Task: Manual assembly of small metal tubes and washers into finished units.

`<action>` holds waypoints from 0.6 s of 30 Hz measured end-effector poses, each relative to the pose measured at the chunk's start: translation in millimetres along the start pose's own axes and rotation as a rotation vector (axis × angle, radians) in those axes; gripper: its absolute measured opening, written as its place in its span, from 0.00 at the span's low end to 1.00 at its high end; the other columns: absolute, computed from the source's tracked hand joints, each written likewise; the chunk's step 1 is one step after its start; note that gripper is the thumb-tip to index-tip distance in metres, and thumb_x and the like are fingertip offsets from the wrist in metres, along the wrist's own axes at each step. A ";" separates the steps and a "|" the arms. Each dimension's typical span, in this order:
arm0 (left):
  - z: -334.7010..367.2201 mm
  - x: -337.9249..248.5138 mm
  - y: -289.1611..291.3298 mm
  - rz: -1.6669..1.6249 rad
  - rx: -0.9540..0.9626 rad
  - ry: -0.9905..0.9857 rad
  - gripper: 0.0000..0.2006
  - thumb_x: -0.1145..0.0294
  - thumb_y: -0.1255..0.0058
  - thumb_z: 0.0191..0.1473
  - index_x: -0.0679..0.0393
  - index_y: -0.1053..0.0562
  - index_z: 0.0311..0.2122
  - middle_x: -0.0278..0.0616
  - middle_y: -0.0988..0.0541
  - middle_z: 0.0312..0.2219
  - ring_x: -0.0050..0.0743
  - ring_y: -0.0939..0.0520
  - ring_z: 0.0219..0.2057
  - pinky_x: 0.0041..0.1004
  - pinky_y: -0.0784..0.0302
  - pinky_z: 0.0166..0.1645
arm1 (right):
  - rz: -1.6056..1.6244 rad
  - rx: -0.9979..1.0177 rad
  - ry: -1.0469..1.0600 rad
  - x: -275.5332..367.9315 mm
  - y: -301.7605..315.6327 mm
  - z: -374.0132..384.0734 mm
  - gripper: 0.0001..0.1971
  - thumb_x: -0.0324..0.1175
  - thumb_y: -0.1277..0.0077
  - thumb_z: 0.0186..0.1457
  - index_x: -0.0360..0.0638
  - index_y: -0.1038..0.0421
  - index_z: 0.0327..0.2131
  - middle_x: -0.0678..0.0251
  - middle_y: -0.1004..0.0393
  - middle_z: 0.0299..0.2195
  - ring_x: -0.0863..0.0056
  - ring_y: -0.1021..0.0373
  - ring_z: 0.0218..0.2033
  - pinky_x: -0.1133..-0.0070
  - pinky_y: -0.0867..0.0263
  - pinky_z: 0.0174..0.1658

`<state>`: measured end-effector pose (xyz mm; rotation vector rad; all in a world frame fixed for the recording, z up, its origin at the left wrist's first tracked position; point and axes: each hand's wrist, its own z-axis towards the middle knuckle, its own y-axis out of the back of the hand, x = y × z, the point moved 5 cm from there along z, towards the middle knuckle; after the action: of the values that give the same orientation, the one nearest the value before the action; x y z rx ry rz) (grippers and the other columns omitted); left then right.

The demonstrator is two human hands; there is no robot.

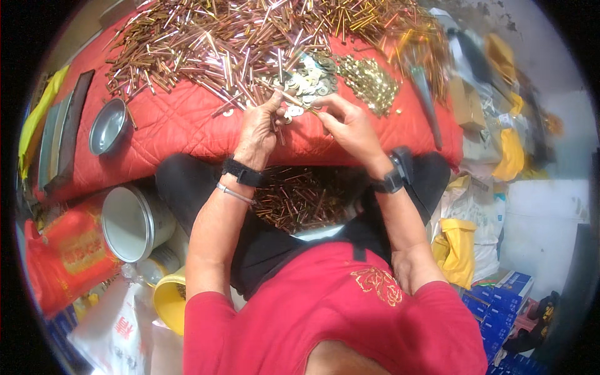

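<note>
My left hand point(257, 128) is closed around a thin copper-coloured metal rod point(290, 98) that slants down to the right. Below its fingers more rods point(279, 134) stick out of the palm. At the rod's gold-looking far end, the thumb and fingers of my right hand point(351, 128) pinch together; any small piece between them is too small to make out. Just beyond both hands lies a heap of pale flat washers point(317, 78). To its right sits a pile of small brass-coloured pieces point(370, 84), perhaps nuts. A large mound of copper-coloured rods point(200, 47) spreads behind.
A red quilted cloth point(181, 134) covers the work surface. On it stand a metal bowl point(109, 127) at left and a grey blade-like strip point(427, 103) at right. More rods point(300, 197) fill a container between my legs. Buckets point(128, 222) and bags flank me.
</note>
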<state>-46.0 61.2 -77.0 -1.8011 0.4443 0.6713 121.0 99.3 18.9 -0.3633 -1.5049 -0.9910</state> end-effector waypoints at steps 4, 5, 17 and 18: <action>-4.8 -3.7 -9.5 0.015 -0.012 -0.032 0.16 0.64 0.50 0.56 0.67 0.28 0.44 0.46 0.22 0.32 0.34 0.19 0.29 0.38 0.17 0.31 | 0.182 0.005 -0.064 -4.3 4.4 0.1 0.09 0.28 0.52 0.56 0.43 0.27 0.41 0.77 0.33 0.20 0.91 0.38 0.21 0.87 0.42 0.24; -7.8 -4.6 -14.6 0.007 -0.020 -0.054 0.16 0.64 0.50 0.56 0.67 0.29 0.44 0.46 0.22 0.32 0.33 0.19 0.28 0.37 0.17 0.31 | 0.231 0.014 -0.090 -4.1 5.9 0.3 0.09 0.28 0.52 0.56 0.43 0.27 0.40 0.78 0.33 0.20 0.91 0.39 0.21 0.87 0.42 0.24; -19.4 -14.7 -26.2 0.063 -0.094 -0.136 0.12 0.73 0.48 0.55 0.67 0.31 0.43 0.39 0.23 0.27 0.10 0.34 0.17 0.11 0.40 0.17 | 0.041 0.019 0.026 2.8 -2.6 -0.5 0.09 0.28 0.52 0.57 0.40 0.27 0.42 0.78 0.32 0.22 0.92 0.38 0.23 0.87 0.40 0.27; -18.3 -12.7 -25.2 0.075 -0.107 -0.136 0.12 0.72 0.48 0.55 0.65 0.30 0.43 0.37 0.23 0.26 0.10 0.33 0.17 0.11 0.40 0.17 | 0.025 -0.020 0.018 4.8 -1.7 -0.1 0.09 0.28 0.52 0.57 0.40 0.27 0.41 0.77 0.31 0.23 0.90 0.37 0.23 0.86 0.40 0.27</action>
<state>-36.6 51.6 -46.2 -1.8320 0.3919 0.8787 118.8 96.7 22.8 -0.3857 -1.4713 -0.9876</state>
